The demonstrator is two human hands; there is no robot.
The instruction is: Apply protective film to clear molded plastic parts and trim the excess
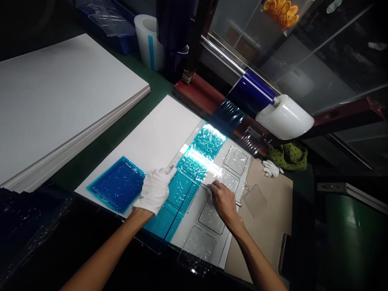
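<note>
My left hand (154, 190), in a white fabric glove, presses a steel ruler (172, 163) flat on a clear plastic sheet (209, 218) with rounded square shapes. My bare right hand (224, 200) grips a metal-handled craft knife (238, 203), its tip (203, 185) close to the ruler's far end. Under the ruler lies a glossy teal film (184, 178), crumpled and lit by glare. A cut blue film square (117, 184) rests on a white board (145, 137) left of my left hand.
A thick stack of white boards (66, 105) lies on the left of the green mat (121, 87). Behind stand a blue film roll (251, 91) on a metal bar, a white tape roll (148, 42) and a blue bin (115, 28). Tan card (266, 238) lies right.
</note>
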